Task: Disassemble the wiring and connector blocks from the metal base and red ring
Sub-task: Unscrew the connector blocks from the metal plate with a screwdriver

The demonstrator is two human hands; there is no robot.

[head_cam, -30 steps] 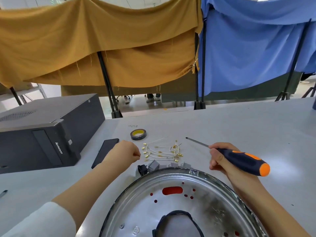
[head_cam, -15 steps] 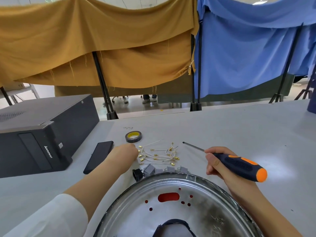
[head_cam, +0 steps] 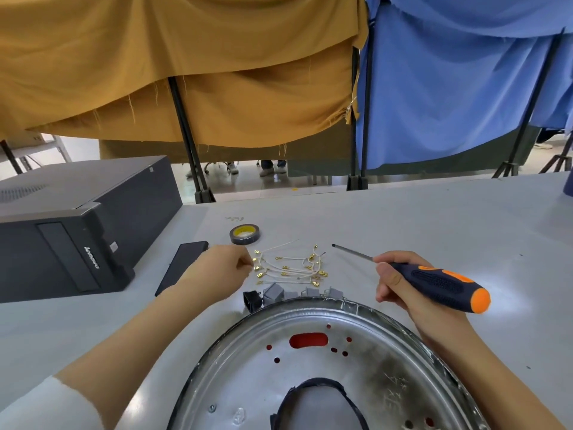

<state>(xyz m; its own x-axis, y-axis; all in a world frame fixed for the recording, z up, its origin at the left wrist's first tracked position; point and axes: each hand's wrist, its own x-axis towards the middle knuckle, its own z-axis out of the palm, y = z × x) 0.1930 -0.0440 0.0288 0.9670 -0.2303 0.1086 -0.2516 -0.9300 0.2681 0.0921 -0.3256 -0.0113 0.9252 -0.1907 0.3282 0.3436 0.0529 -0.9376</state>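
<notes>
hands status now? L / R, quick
Left hand: fingers curled at the edge of the white wires; whether it pinches one cannot be told.
Right hand: grips the screwdriver.

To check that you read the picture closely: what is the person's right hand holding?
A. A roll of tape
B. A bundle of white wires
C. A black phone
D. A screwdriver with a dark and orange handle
D: the right hand grips the screwdriver by its handle.
</notes>
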